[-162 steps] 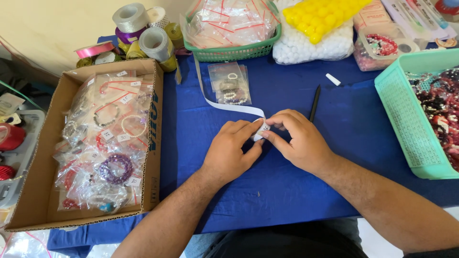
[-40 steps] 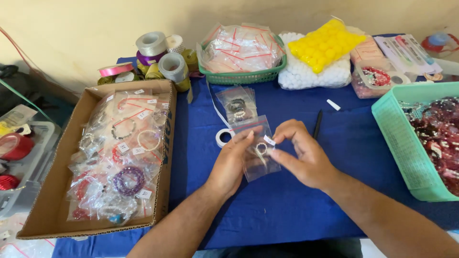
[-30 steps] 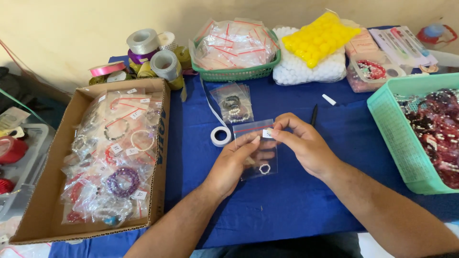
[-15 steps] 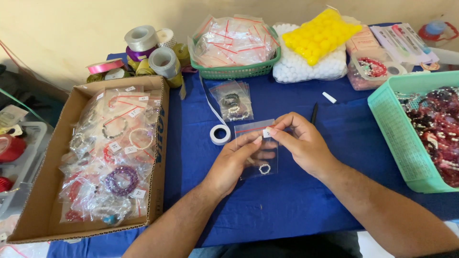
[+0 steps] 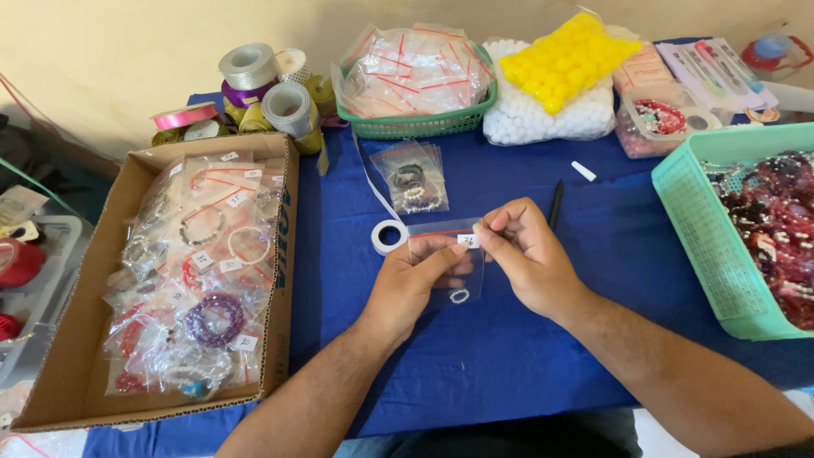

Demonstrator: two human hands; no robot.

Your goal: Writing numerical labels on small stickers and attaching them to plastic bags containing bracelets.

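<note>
My left hand and my right hand together hold a small clear zip bag above the blue cloth. A small white bead ring lies at the bag's bottom. My right thumb and forefinger press a little white label onto the bag's upper part. My left fingers pinch the bag's left side. A roll of white tape lies just left of my left hand, its loose strip trailing toward the back. A black pen lies behind my right hand.
A cardboard box of bagged bracelets stands at the left. A mint basket of red beads is at the right. Behind are a green basket of empty bags, bagged bracelets, ribbon spools, and yellow and white bead packs.
Earlier my hands worked the white tape strip flat on the cloth. Now they hold a clear bag up with a label on it, and the tape roll lies beside them.
</note>
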